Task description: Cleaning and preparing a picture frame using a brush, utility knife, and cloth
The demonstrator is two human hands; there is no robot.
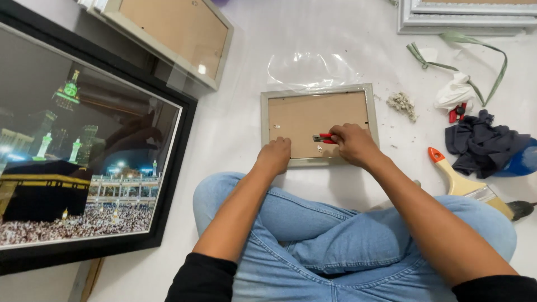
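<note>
**A small frame face down on a pale floor, both hands at its lower edge**

We begin at the far left, where a large black-framed picture (84, 162) leans over the pale, glossy floor (235, 134); its glass shows a night scene of a crowded courtyard and lit towers. Above it, towards the top of the view, a light-coloured frame with a brown backing board (173, 33) lies tilted.

In the middle we see a small grey-green frame (318, 124) lying face down, brown backing upward, just in front of crossed legs in blue jeans (335, 235). A crumpled sheet of clear plastic (310, 70) lies just beyond its top edge. Our left hand (274, 156) is curled into a loose fist and rests on the frame's lower rail. Our right hand (353, 144) is closed on a red-handled tool (323, 138), whose tip lies on the backing board near the lower edge.

Further right we find a small heap of grey crumbs (403, 104), green ribbon (464, 56), a white rag (456, 92), a dark cloth (481, 142) touching a blue object (523, 162), and a wooden-handled paintbrush with an orange tip (464, 182). A white ornate frame (464, 14) sits at the top right corner.
</note>
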